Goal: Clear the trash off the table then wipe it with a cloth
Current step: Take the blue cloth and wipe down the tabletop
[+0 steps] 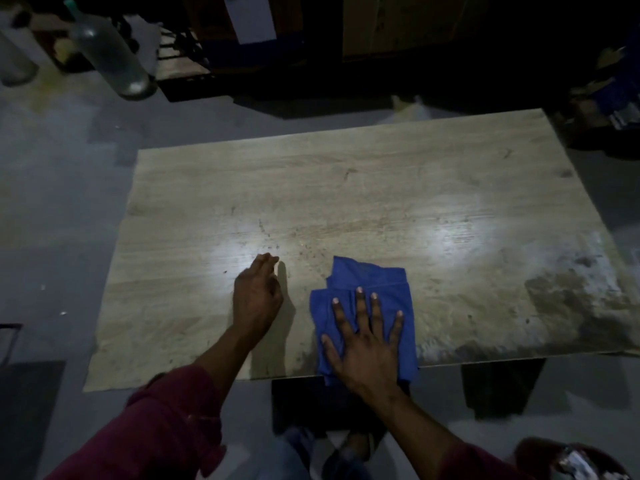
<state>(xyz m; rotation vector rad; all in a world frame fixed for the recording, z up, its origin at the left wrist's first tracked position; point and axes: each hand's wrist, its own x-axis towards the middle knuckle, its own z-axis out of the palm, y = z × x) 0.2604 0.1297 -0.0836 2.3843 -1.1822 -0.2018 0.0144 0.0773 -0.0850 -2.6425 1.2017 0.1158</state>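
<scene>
Dim grey floor (52, 202) surrounds a pale wood-grain counter (346, 188), smudged dark at its right near corner. Far left stands a clear bottle (110, 53), contents unclear. Left hand (256, 292) rests on the counter, fingers loosely curled, holding nothing. Right hand (367, 341) presses flat, fingers spread, on a blue cloth (367, 278) at the near edge.

From my feed I see two bare forearms reaching over the table (346, 188), each in a dark maroon sleeve (156, 431) pushed up short of the wrist. The left hand (258, 296) and right hand (367, 344) wear no gloves, rings or watch. Below the table's near edge, faded blue trousers (294, 448) show.
</scene>
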